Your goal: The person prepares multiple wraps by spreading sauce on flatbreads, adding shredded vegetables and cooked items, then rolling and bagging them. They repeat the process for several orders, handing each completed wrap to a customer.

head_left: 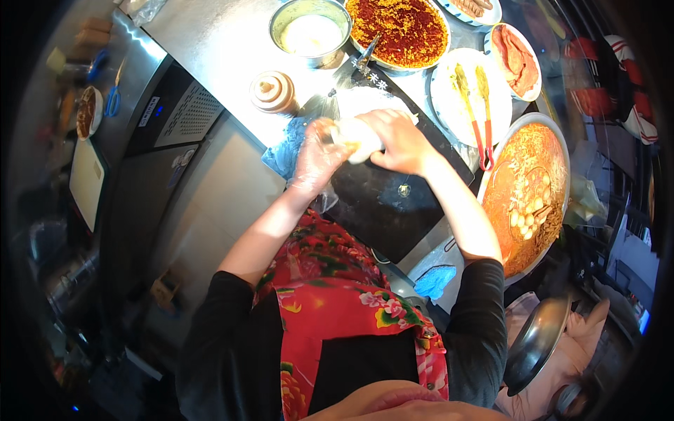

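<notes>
Both hands' grip — left (319, 151), right (400, 140) — closed around white wrapped roll (358, 137) over black board (379, 203).

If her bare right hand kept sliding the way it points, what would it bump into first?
The right hand points toward her left, so it would first press into the white roll it already touches, with the gloved left hand just beyond. Depth is hard to judge.
</notes>
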`<state>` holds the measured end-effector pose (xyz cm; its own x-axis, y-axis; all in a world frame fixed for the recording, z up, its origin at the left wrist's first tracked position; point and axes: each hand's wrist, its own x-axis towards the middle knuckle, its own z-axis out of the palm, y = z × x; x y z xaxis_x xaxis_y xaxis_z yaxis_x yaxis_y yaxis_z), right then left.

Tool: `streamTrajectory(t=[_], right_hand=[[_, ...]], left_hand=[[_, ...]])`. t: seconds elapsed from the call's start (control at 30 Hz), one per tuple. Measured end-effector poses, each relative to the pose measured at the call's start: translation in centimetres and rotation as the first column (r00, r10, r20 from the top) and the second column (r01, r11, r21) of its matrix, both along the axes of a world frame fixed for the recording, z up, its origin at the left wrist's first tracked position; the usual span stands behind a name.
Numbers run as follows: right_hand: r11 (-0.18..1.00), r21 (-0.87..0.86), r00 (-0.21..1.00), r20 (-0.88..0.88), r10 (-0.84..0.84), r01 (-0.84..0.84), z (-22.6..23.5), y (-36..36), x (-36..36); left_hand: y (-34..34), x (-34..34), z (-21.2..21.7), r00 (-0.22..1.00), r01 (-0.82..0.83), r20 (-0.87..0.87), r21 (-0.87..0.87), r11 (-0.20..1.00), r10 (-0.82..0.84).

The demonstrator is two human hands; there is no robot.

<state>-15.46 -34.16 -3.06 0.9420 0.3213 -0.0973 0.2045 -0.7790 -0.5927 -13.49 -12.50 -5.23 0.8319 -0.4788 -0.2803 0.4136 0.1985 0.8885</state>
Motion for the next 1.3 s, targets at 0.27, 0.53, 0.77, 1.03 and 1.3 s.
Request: streamTrajectory(t=[0.27,0.53,0.77,1.03,1.3], right_hand=[[0.998,0.063,0.992,0.119,-0.037,0.029,1.0,-0.4,1.1],[0.986,0.164,0.999,-0.011,-0.038,0.039,1.0,-0.5,3.2],[0.975,-0.045,0.971,0.11,-0.213,0.219,0.3,-0.4,2.1],[0.806,-0.118,0.798,-0.118,-0.591,0.579,3.1,9.6,-5.4],[0.808,-0.141,0.752,-0.304,-0.585,0.572,1.4,7.1,-6.1]], left_hand=[[-0.6,2.9,-1.8,0.851,0.13,0.456,0.295,0.947,-0.259],[-1.8,5.3,-1.4,0.955,0.134,0.232,0.208,0.969,-0.182],[-2.2,8.5,0.2,0.941,0.321,-0.092,-0.063,0.945,-0.326],[2.9,4.7,0.3,0.783,0.608,-0.204,0.053,0.792,-0.587],[1.3,5.9,5.2,0.275,0.34,0.379,0.821,0.458,-0.884]])
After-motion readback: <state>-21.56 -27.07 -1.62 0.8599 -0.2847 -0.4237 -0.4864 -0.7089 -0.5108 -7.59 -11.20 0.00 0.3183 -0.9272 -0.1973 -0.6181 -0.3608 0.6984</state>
